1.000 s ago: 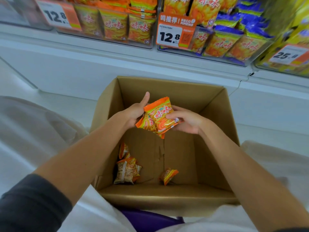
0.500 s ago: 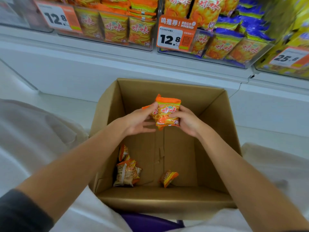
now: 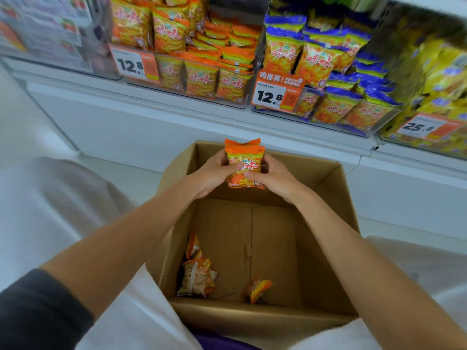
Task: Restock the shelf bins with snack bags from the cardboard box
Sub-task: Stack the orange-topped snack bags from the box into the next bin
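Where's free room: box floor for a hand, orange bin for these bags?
Box floor is bare at back and right, clear of the left-wall bag pile and the lone bag near the front. In the orange-bag bin, room seems only above the flat stack at right; left and front rows are packed.

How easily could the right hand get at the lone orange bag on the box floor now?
Probably not yet: both the right hand and left hand grip the stacked orange snack bags above the cardboard box. The lone bag lies uncovered below, path open.
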Tool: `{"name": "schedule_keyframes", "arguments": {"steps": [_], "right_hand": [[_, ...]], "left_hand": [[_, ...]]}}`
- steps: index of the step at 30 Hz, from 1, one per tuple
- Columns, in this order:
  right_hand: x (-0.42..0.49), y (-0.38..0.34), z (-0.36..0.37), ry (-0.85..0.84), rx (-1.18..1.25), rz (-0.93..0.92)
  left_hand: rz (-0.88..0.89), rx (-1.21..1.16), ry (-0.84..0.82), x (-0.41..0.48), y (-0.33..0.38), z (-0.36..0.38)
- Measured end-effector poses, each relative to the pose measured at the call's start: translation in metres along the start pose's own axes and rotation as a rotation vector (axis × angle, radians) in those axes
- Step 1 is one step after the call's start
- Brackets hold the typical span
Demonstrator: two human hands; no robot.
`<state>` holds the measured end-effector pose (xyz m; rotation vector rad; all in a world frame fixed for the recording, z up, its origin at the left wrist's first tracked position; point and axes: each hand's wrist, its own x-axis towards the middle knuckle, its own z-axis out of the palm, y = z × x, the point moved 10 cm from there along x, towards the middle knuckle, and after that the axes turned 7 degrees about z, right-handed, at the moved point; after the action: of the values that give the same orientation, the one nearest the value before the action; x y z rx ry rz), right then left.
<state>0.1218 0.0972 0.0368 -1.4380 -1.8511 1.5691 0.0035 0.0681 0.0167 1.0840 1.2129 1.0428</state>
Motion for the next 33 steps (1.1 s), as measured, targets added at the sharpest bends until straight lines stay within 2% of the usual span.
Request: {"name": "schedule_keyframes", "arguments": {"steps": [2, 4, 7, 12, 16, 18, 22, 26, 29, 30, 33], "right_hand": [[0.002, -0.024, 0.002, 0.008, 0.007, -0.013], [0.007, -0.054, 0.001, 0.048, 0.028, -0.049], [0.018, -0.11, -0.004, 0.129, 0.044, -0.137], [0.051, -0.189, 0.009, 0.148, 0.076, -0.229], [0.093, -0.22, 0.017, 0.115, 0.25, -0.22], [0.112, -0.232, 0.02, 0.091, 0.291, -0.227], [0.146, -0.241, 0.024, 0.062, 0.305, -0.204], [0.155, -0.231, -0.015, 0.263, 0.368, -0.222], [0.156, -0.218, -0.041, 0.36, 0.377, -0.21], [0.156, -0.216, -0.044, 0.369, 0.377, -0.204], [0.155, -0.217, -0.045, 0.369, 0.387, -0.222]], "left_hand": [[0.049, 0.154, 0.069, 0.0, 0.024, -0.013], [0.113, 0.191, 0.132, 0.0, 0.051, -0.027], [0.215, 0.16, 0.206, 0.002, 0.096, -0.055], [0.271, -0.026, 0.376, 0.017, 0.161, -0.129], [0.391, 0.355, 0.479, 0.036, 0.198, -0.193], [0.444, 0.508, 0.503, 0.046, 0.21, -0.212], [0.573, 0.774, 0.659, 0.059, 0.234, -0.243], [0.545, 1.113, 0.77, 0.06, 0.229, -0.257], [0.581, 1.226, 0.834, 0.057, 0.227, -0.248], [0.652, 1.24, 0.83, 0.056, 0.23, -0.241], [0.859, 1.236, 0.683, 0.056, 0.236, -0.22]]}}
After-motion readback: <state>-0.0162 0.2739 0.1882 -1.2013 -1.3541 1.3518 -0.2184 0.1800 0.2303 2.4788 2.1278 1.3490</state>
